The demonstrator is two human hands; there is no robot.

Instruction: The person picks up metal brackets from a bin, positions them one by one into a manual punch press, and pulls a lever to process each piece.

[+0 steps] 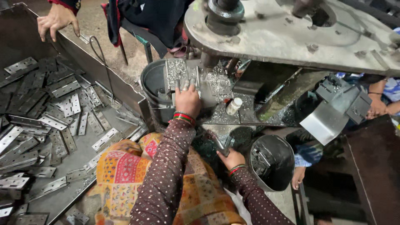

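Note:
My left hand (187, 99) rests on a metal hinge plate (183, 85) that lies on the bed of a drill press (216, 89), just left of the spindle (224, 14). The fingers press on the plate. Lower down, my right hand (231, 158) is closed around a dark lever handle (218, 143) beneath the machine bed. Both arms wear dark dotted sleeves and red and green bangles. Metal shavings cover the bed around the plate.
A large steel tray (83, 141) on the left holds several hinge plates. Two dark buckets (152, 81) (271, 160) stand by the machine. A small white bottle (233, 106) sits on the bed. Another person's hand (56, 21) grips the tray edge; a third person (377, 104) sits at right.

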